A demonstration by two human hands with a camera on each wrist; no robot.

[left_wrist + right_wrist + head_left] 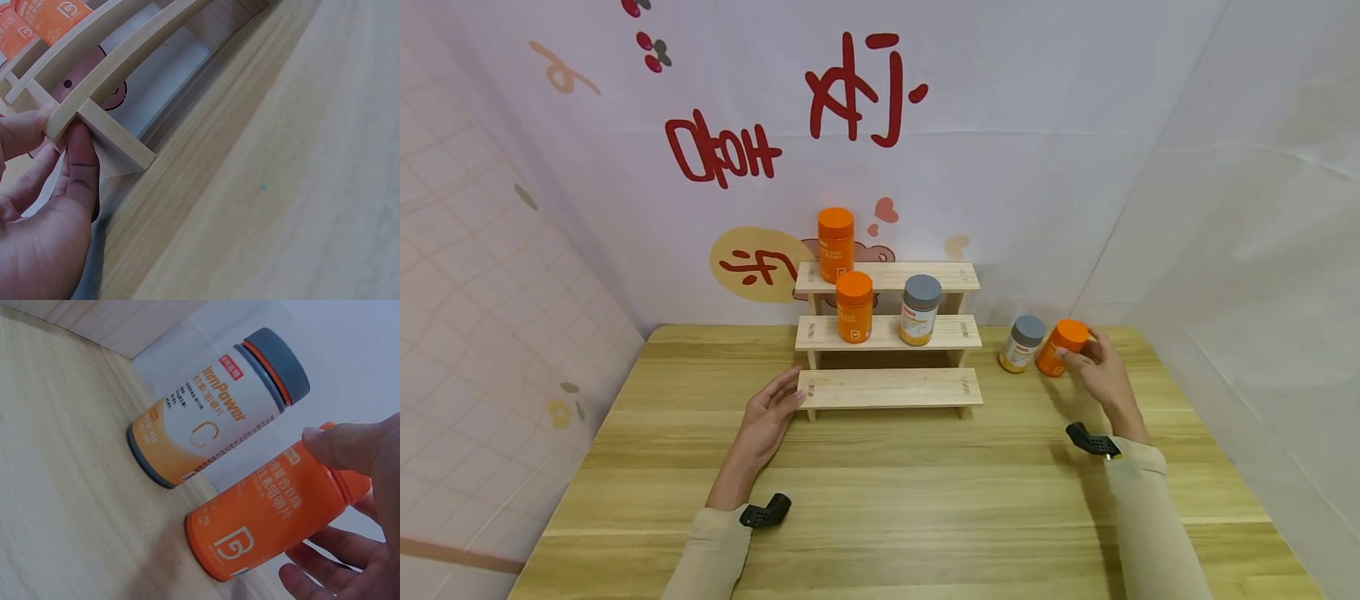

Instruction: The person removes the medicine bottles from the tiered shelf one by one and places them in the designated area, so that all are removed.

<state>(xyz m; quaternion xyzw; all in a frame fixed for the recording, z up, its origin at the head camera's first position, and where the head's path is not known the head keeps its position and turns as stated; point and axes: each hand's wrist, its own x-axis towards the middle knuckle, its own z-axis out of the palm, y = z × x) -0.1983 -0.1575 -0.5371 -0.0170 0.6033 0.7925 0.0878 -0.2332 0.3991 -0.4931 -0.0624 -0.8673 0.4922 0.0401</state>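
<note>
My left hand pinches the left end of the lowest step of a three-tier wooden display stand, thumb above and fingers below the board. At the right, my right hand holds an orange bottle near its cap. In the right wrist view the thumb lies at the neck of this orange bottle and the fingers curl round its far side. Close on its left stands a white and yellow bottle with a grey cap.
An orange bottle stands on the top step at the left. On the middle step stand another orange bottle and a grey-capped bottle. A white printed backdrop rises behind the wooden table.
</note>
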